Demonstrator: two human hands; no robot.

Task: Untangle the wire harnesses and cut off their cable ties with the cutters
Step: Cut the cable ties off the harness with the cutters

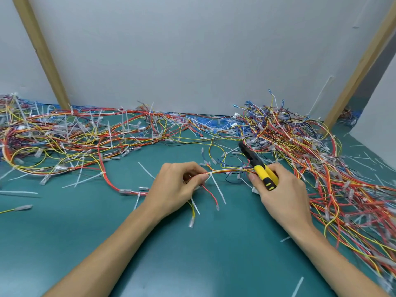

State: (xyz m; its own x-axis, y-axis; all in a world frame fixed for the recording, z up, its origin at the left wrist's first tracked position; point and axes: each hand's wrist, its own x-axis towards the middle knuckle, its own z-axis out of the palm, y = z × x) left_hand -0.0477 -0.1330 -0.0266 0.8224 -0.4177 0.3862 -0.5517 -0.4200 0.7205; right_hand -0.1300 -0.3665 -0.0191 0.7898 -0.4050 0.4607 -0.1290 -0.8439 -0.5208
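Green matting covers the desk (192,254), with tangled wire harnesses (75,133) heaped left and right. At the middle the left hand (177,189) pinches one thin bundle (231,169) beside its white cable tie (216,185). The right hand (282,189) grips the yellow-handled cutters (255,161), whose long axis runs near-to-far, nose pointing away and leftward, clear of the tie. Next, I'd judge, the nose must swing onto that tie.

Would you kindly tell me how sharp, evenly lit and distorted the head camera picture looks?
Head view: soft, even light with no glare, faint shadows beneath the left hand and right hand on the green mat; the cutters at centre are sharp, while the wire pile at the right edge smears; the wide lens leans the wooden posts outward.
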